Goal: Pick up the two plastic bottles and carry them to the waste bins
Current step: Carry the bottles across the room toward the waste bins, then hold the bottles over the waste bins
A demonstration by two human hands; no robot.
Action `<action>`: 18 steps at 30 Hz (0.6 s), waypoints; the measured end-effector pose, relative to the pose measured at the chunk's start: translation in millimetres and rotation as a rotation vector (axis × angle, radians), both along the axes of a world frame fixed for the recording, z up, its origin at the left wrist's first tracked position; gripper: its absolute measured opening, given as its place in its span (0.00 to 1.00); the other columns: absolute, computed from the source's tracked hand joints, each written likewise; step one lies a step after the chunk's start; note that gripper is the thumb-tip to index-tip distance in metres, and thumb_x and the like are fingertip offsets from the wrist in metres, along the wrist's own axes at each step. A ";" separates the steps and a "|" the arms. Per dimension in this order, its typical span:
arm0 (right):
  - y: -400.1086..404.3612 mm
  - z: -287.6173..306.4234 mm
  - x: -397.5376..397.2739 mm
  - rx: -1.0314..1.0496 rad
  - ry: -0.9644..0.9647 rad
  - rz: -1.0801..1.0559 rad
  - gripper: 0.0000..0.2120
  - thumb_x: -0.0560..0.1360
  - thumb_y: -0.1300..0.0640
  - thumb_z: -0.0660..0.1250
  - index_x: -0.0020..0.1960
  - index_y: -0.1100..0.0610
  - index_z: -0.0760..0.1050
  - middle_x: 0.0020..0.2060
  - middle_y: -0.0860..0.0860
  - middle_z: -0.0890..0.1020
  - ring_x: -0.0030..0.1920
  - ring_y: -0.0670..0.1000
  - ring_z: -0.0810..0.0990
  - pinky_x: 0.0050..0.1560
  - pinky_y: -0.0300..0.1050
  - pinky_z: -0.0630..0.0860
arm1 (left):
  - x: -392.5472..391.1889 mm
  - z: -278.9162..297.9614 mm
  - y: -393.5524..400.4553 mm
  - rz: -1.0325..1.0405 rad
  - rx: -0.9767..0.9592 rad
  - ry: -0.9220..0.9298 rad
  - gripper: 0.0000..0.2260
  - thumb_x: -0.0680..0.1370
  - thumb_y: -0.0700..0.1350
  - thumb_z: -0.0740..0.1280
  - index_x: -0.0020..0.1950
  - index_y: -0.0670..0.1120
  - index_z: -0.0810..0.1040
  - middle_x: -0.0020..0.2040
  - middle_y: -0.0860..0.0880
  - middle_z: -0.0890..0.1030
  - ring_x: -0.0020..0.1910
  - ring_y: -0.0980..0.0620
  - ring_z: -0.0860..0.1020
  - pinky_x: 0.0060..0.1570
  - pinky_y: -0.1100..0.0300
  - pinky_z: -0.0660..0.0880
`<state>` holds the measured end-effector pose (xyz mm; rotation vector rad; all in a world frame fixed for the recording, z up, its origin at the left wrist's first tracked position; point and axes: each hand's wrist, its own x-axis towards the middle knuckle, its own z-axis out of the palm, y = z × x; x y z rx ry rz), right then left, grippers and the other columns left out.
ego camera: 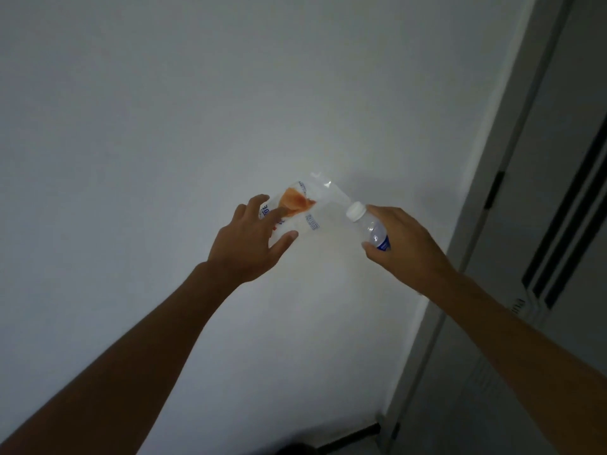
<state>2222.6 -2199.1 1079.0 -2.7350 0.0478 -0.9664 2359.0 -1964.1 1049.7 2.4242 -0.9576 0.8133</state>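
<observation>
Both my arms reach out in front of a white wall. My left hand point(249, 244) grips a large clear plastic bottle with an orange and white label point(312, 208). Its fingers lie spread over the label and the thumb sits under the bottle's body. The bottle lies tilted, its clear end pointing up and to the right. My right hand point(404, 247) is closed around a small clear bottle point(372, 228) with a white cap and a blue label, cap pointing up-left. The small bottle's cap almost touches the large bottle. No waste bin is in view.
The plain white wall point(197, 110) fills most of the view. A grey door frame point(486, 198) runs diagonally down the right side, with a door panel with black stripes point(565, 231) beyond it. A dark baseboard point(345, 438) shows at the bottom.
</observation>
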 end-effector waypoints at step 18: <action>-26.6 -12.8 112.6 0.055 0.046 0.425 0.28 0.69 0.53 0.71 0.66 0.53 0.67 0.57 0.54 0.76 0.53 0.53 0.76 0.50 0.44 0.72 | -8.5 -19.8 40.9 0.496 -0.005 0.070 0.25 0.77 0.61 0.59 0.71 0.51 0.65 0.73 0.46 0.64 0.65 0.42 0.68 0.46 0.44 0.76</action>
